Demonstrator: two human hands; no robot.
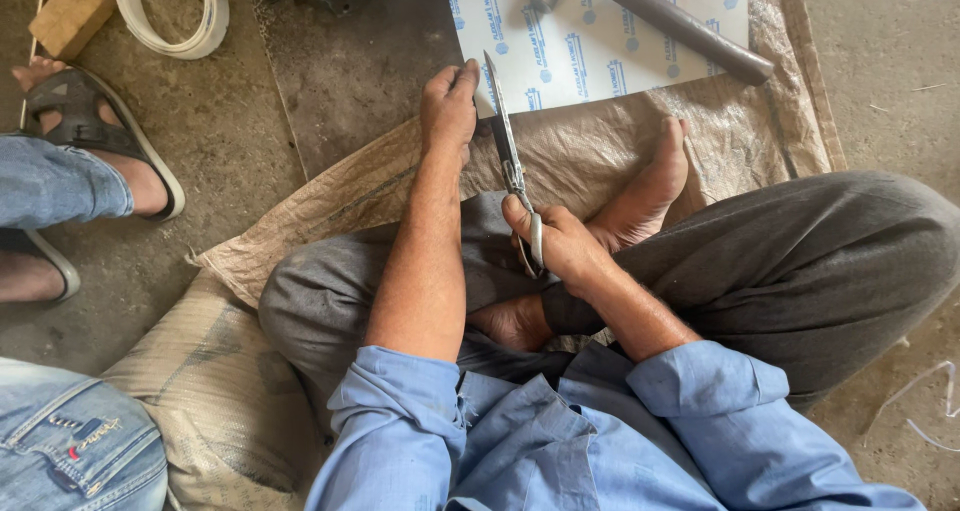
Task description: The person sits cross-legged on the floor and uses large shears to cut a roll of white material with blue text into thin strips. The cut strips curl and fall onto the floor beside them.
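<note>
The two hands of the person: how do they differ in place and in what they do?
The left hand reaches forward onto the edge of the white printed sheet; the right hand stays near the lap. The right hand grips the handles of the shears; the left touches near the blade tip. Both are bare.

Soft even daylight, faint shadows, sharp focus, slight wide-angle edge stretch.

Looked like a rough floor-level workshop: bare stained concrete floor [330, 81], woven sacking [620, 141] spread as a work mat, a protective-filmed white sheet [600, 41] with a heavy hammer [660, 16] on it, metal shears [510, 156] in hand, a wood block [70, 11] nearby.
</note>
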